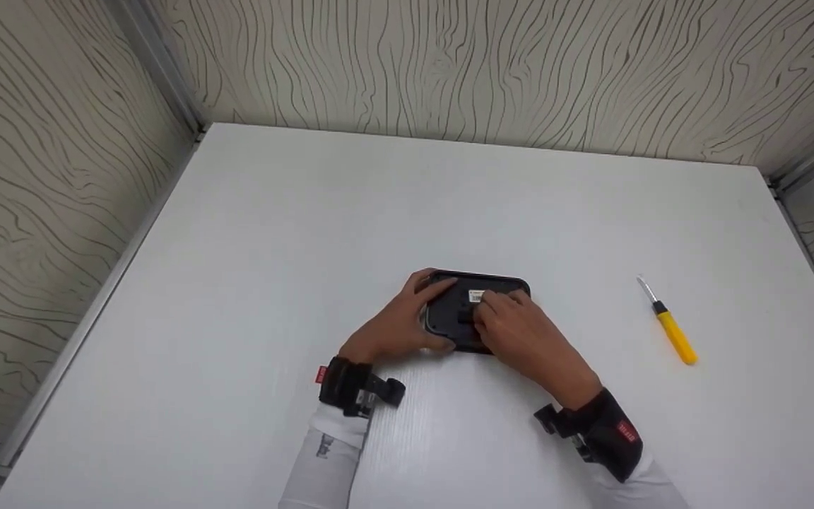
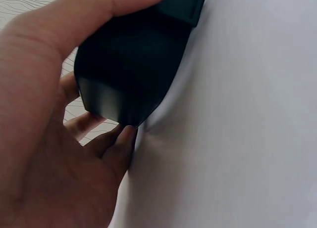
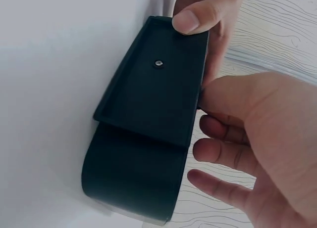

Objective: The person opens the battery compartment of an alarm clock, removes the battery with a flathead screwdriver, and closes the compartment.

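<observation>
A black rounded box-like device (image 1: 442,311) lies on the white table with its back up, showing a white label (image 1: 476,295). My left hand (image 1: 400,322) grips its left end, thumb on the near edge and fingers around the far side. Over the middle of the back, my right hand (image 1: 523,336) has its fingers bunched at a small raised black part (image 1: 465,315), thumb pinching in from the side. Its fingertips are mostly hidden. In the right wrist view a silver screw (image 3: 158,63) sits in the device's side face.
A screwdriver with a yellow handle (image 1: 677,338) lies on the white table (image 1: 273,247) to the right of the hands, its metal tip pointing away. Wood-grain patterned panels (image 1: 449,71) rise along the table's back and sides.
</observation>
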Tool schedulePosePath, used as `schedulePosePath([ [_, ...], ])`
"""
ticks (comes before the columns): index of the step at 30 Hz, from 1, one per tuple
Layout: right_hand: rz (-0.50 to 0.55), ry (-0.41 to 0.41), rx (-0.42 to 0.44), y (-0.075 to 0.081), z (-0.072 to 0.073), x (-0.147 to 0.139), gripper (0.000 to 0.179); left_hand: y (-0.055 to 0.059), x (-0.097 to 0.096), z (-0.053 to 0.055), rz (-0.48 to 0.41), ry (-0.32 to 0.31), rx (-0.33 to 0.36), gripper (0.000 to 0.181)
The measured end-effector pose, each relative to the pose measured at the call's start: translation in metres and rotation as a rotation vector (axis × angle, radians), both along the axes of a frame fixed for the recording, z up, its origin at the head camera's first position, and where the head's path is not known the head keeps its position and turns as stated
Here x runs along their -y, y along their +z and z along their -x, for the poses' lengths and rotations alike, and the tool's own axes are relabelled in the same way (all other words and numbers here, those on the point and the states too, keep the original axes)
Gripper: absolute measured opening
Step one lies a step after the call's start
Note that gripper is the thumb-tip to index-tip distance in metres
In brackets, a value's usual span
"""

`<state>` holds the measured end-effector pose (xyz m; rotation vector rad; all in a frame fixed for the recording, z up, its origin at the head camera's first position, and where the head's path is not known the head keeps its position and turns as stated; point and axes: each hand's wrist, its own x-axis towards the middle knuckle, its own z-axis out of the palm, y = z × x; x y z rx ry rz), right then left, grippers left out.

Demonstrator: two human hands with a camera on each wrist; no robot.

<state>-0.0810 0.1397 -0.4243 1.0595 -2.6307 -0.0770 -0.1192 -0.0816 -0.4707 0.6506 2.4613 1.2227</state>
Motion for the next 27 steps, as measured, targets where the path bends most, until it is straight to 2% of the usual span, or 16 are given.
schedulePosePath([
  [7,-0.018,-0.003,0.006,0.001,-0.003,-0.001,0.011,-0.001,-0.001,0.001,0.003,-0.007,-0.010,0.091],
  [14,-0.104,0.020,-0.057,0.004,-0.005,-0.004,0.012,-0.002,0.000,0.002,-0.018,-0.012,-0.022,0.091],
  [20,-0.070,-0.002,-0.057,0.007,-0.006,-0.011,0.013,-0.003,0.000,0.002,-0.021,-0.011,-0.023,0.092],
  [27,-0.078,-0.005,-0.057,0.007,-0.006,-0.025,0.021,-0.004,-0.001,0.002,-0.014,-0.001,-0.012,0.093],
])
